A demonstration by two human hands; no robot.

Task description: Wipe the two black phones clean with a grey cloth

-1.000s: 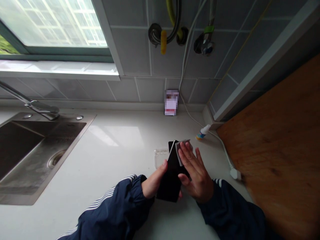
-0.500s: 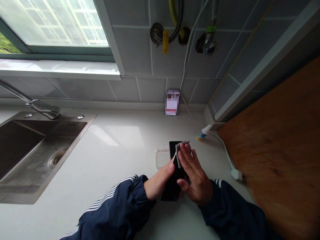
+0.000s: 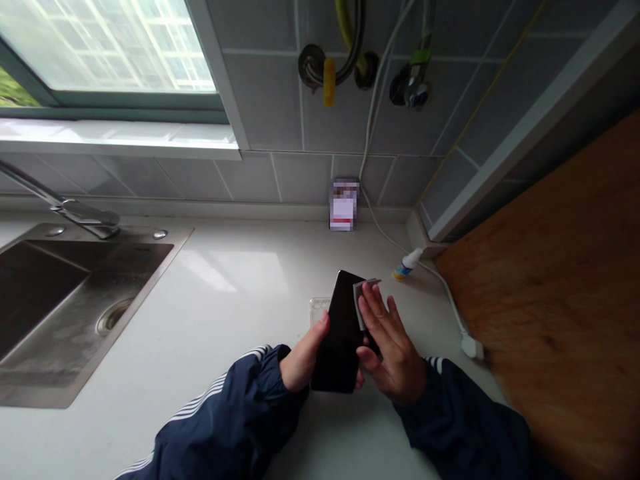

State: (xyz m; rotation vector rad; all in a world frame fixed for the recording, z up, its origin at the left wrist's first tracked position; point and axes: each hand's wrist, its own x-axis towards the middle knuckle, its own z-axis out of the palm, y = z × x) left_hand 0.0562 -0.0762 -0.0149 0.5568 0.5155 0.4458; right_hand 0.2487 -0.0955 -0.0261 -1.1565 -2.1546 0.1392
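While the left hand (image 3: 300,365) clasps a black smartphone (image 3: 337,333) by its long edge, tilted over the countertop (image 3: 240,347) to the right of the steel sink (image 3: 35,398), the right hand (image 3: 393,357) is spread, its fingers (image 3: 375,310) pressing a folded grey pad (image 3: 359,307) against the phone. Farther from the sink than the phone's near edge, a clear plastic case (image 3: 319,310) sits just behind the phone, while a small white-capped bottle (image 3: 406,267), a white cable (image 3: 445,300) and a wooden board (image 3: 540,300) lie beyond it
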